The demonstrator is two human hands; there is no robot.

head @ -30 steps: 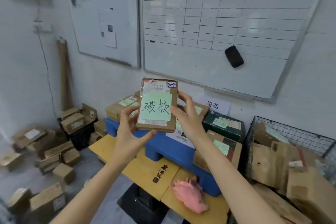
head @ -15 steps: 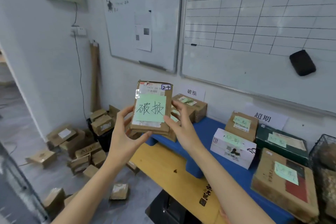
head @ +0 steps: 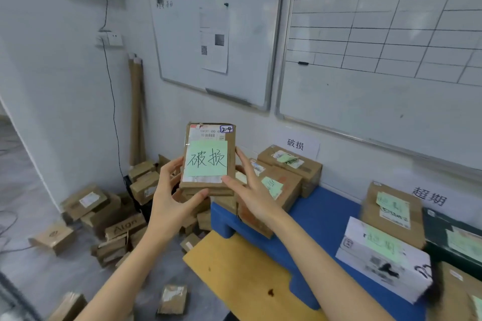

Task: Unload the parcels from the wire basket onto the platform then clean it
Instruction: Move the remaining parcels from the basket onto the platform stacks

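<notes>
A small brown cardboard parcel (head: pixel 208 159) with a green handwritten note and a white shipping label is held upright in front of me, above the left end of the blue platform (head: pixel 323 219). My left hand (head: pixel 173 195) grips its left edge and lower corner. My right hand (head: pixel 250 190) holds its right edge, thumb on the front and fingers along the side. Several brown parcels (head: pixel 289 167) with green notes lie on the platform under a wall sign. The wire basket is out of view.
Many loose cardboard boxes (head: pixel 109 219) lie on the floor at the left by the wall. A yellow board (head: pixel 242 276) sits below the platform. More parcels (head: pixel 386 258) fill the platform's right end. Two whiteboards (head: pixel 219 34) hang on the wall behind.
My view has swung left, so the wire basket and pink cloth left the frame. Both hands carried the parcel along toward the platform's left end.
</notes>
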